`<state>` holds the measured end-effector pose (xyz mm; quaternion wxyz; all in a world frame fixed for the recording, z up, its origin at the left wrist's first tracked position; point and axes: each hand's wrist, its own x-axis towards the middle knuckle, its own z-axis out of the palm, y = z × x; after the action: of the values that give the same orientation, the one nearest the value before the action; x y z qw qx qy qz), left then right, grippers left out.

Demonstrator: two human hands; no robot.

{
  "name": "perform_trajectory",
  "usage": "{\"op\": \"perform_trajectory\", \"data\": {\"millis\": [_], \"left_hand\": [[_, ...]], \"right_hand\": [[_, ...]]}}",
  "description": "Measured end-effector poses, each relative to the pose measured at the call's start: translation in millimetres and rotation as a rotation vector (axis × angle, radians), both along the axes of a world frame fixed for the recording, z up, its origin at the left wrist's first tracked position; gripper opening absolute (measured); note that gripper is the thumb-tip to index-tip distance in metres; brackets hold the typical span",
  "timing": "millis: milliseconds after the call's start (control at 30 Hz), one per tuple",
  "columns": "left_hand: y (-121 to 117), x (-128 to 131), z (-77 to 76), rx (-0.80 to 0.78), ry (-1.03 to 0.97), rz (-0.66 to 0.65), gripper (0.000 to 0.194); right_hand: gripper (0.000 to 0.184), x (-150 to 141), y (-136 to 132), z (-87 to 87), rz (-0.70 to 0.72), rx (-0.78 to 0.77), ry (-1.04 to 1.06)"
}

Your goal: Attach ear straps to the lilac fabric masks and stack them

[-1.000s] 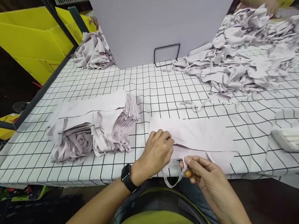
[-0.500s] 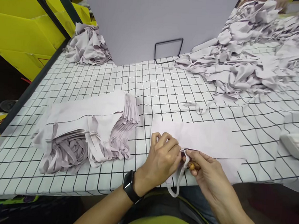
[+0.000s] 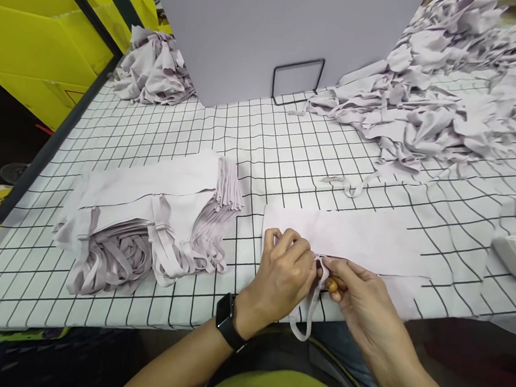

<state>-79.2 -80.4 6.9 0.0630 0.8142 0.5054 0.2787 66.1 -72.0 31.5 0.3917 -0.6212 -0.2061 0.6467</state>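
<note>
- The pale cloth piece [image 3: 347, 235] lies flat at the near edge of the tabletop [image 3: 261, 141], its long axis running left to right, roughly along that edge.
- The left hand [image 3: 281, 277] rests over the cloth's left part, fingers curled down; whether its grip is clamped on fabric I cannot tell.
- The right hand [image 3: 361, 292] comes in from the near right, its grip pinched together on the narrow strap [image 3: 312, 309], with a small orange-brown knob [image 3: 332, 286] against the curled fingers.
- The key relation: the strap's upper part sits between the two hands, right at the right fingertips and just beside the left; its loop hangs toward the near side, crosswise to the cloth's long axis.
- From the right grip, most of the exposed cloth lies far and to the right.
- Left of the left hand, apart from it, sits a folded stack [image 3: 152, 192] with straps bunched on its near side.
</note>
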Motion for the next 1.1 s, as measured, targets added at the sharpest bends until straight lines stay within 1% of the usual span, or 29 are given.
{"op": "perform_trajectory", "data": {"millis": [167, 300, 467, 567, 600, 667, 700, 733, 767, 800, 867, 900, 933, 967, 1033, 1100], "left_hand": [[-1, -1, 2.6, 0.0, 0.081, -0.039, 0.022], [-1, -2, 7.3, 0.013, 0.165, -0.082, 0.024], [0, -2, 4.9, 0.062, 0.204, -0.127, 0.024], [-1, -2, 3.7, 0.056, 0.216, -0.137, 0.023], [-2, -2, 5.2, 0.03, 0.217, -0.141, 0.023], [-7, -8, 11.8, -0.055, 0.2, -0.14, 0.019], [-10, -12, 16.3, -0.105, 0.182, -0.136, 0.017], [-13, -18, 21.1, -0.152, 0.154, -0.126, 0.019], [-16, -24, 25.4, -0.189, 0.117, -0.111, 0.025], [-16, -30, 28.9, -0.212, 0.07, -0.087, 0.031], [-10, -40, 32.4, -0.211, -0.024, -0.013, 0.035], [-3, -43, 32.4, -0.197, -0.052, 0.04, 0.035], [6, -44, 31.6, -0.184, -0.055, 0.101, 0.033], [16, -44, 30.4, -0.186, -0.027, 0.16, 0.032], [39, -42, 28.0, -0.27, 0.081, 0.258, 0.031], [57, -41, 27.4, -0.354, 0.14, 0.302, 0.028]], "right_hand": [[0.034, -2, -3, -3.4, 0.064, 0.054, -0.038], [0.036, -2, -4, -1.0, 0.123, 0.092, -0.08], [0.046, 1, 4, 5.2, 0.238, -0.037, -0.049], [0.049, 1, 4, 7.8, 0.29, -0.035, -0.027], [0.049, 2, 2, 8.3, 0.329, -0.019, -0.03], [0.047, 11, -2, 8.6, 0.468, 0.026, -0.07], [0.046, 19, -2, 8.2, 0.548, 0.058, -0.116], [0.046, 30, -1, 7.5, 0.605, 0.104, -0.192], [0.046, 42, 3, 6.6, 0.613, 0.171, -0.301], [0.045, 56, 10, 5.6, 0.571, 0.252, -0.439], [0.041, 84, 31, 3.2, 0.371, 0.41, -0.781], [0.04, 96, 44, 1.7, 0.289, 0.441, -0.95], [0.038, 104, 57, -0.1, 0.267, 0.44, -1.094], [0.037, 110, 70, -2.3, 0.271, 0.441, -1.189], [0.033, 112, 92, -6.7, 0.32, 0.447, -1.242], [0.029, 108, 105, -10.0, 0.387, 0.472, -1.203]]}}
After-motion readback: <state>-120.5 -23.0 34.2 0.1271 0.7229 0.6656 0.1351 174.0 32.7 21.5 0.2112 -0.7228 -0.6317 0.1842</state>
